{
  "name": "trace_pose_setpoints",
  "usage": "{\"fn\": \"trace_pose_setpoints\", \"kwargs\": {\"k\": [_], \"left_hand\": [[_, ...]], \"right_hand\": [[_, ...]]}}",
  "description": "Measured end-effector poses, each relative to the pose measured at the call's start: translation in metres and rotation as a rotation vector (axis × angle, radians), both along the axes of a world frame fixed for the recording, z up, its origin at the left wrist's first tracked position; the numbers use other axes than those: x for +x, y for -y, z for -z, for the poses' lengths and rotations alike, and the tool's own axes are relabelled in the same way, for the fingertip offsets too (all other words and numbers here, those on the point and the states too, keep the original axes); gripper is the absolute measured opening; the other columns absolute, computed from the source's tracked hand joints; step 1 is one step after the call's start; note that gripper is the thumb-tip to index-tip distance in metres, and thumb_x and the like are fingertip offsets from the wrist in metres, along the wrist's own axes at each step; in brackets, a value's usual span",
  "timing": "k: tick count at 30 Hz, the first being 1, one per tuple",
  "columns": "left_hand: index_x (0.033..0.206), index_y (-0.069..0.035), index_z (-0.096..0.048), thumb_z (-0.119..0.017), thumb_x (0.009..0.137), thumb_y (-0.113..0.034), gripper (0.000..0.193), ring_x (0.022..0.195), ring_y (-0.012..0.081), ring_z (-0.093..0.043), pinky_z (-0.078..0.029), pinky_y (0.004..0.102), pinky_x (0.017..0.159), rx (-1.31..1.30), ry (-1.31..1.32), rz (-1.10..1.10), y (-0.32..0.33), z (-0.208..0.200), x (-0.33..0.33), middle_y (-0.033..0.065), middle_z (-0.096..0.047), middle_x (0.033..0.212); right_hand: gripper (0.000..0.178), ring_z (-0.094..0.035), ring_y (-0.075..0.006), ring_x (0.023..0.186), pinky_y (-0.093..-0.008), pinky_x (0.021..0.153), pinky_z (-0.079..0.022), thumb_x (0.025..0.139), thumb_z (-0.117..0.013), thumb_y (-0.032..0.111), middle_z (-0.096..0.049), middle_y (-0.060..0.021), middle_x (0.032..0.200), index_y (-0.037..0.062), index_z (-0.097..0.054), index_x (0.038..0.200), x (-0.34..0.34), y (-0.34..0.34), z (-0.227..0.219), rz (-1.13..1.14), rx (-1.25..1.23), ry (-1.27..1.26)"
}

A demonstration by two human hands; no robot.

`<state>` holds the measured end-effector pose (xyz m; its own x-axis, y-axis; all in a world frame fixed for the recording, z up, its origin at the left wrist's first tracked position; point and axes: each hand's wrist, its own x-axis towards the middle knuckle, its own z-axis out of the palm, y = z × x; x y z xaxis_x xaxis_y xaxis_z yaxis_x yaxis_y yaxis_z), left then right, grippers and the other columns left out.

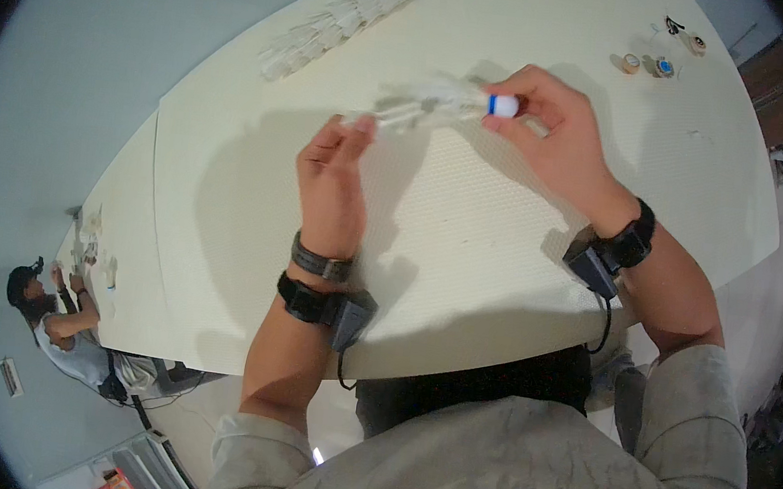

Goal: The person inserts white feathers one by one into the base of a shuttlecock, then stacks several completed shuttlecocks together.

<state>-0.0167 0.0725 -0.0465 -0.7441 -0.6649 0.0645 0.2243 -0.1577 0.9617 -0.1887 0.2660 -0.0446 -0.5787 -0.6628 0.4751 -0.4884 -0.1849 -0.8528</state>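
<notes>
Above the table, a white feathered shuttlecock [468, 102] with a blue band stretches between my two hands. My right hand [556, 128] is closed, pinching its white cork end between thumb and fingers. At the other end, my left hand [335, 167] is closed in a pinch on the white feathers. Motion blurs the middle, so I cannot tell whether more than one shuttlecock is nested there. Farther off, a row of nested shuttlecocks [338, 24] lies on the table, its blue-banded cork end toward the right.
The white textured table [465, 271] curves around me. At its far right lie a tan roll [630, 63], a blue-centred roll [664, 67] and other small items. A person [68, 325] in a cap works at the far left. Cables hang from my wrist devices.
</notes>
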Motion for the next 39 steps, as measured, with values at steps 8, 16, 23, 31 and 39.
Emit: {"fn": "trace_pose_setpoints", "kwargs": {"k": [8,16,23,31,39], "left_hand": [[0.081,-0.009,-0.064,-0.071,0.098,-0.017,0.02,0.08,0.008,-0.052,-0.04,0.025,0.077,-0.133,0.112,-0.044,0.001,-0.004,0.007,-0.0021,-0.061,0.081],[0.079,-0.007,-0.065,-0.079,0.091,-0.021,0.023,0.078,0.0102,-0.051,-0.041,0.0244,0.075,-0.31,0.397,-0.061,-0.002,0.006,0.005,-0.0005,-0.062,0.08],[0.093,-0.006,-0.077,-0.08,0.086,-0.027,0.022,0.109,0.0279,-0.053,-0.043,0.0394,0.1,-1.002,0.475,-0.131,0.0,0.009,0.004,0.0071,-0.071,0.11],[0.114,-0.008,-0.074,-0.066,0.1,-0.028,0.026,0.093,0.0159,-0.051,-0.041,0.0308,0.082,-0.936,0.256,-0.255,-0.008,-0.018,0.008,0.0016,-0.068,0.106],[0.108,-0.002,-0.07,-0.065,0.102,-0.029,0.028,0.069,0.0028,-0.038,-0.03,0.021,0.06,-0.047,0.167,-0.047,-0.044,-0.037,0.01,-0.0054,-0.05,0.079]], "right_hand": [[0.027,-0.064,-0.0096,0.093,-0.0253,0.085,-0.053,0.093,-0.075,0.008,-0.071,-0.003,0.106,0.0051,-0.068,0.119,-0.009,-0.006,0.003,0.016,0.057,0.139],[0.027,-0.062,-0.0092,0.092,-0.0248,0.083,-0.052,0.094,-0.075,0.012,-0.07,-0.0024,0.105,0.0038,-0.068,0.119,-0.006,-0.007,-0.004,-0.055,0.045,0.113],[0.029,-0.061,-0.0083,0.089,-0.0237,0.081,-0.052,0.094,-0.075,0.014,-0.07,-0.0021,0.103,0.0039,-0.069,0.12,-0.006,-0.008,-0.004,-0.059,0.097,0.042],[0.027,-0.065,-0.0102,0.088,-0.0252,0.077,-0.055,0.091,-0.077,0.01,-0.072,-0.0029,0.106,0.0055,-0.072,0.117,-0.005,-0.007,-0.007,-0.097,0.114,-0.014],[0.029,-0.069,-0.0156,0.091,-0.0257,0.073,-0.058,0.085,-0.078,0.002,-0.072,-0.0052,0.112,0.0086,-0.073,0.112,0.007,0.004,-0.022,-0.128,0.096,-0.233]]}}
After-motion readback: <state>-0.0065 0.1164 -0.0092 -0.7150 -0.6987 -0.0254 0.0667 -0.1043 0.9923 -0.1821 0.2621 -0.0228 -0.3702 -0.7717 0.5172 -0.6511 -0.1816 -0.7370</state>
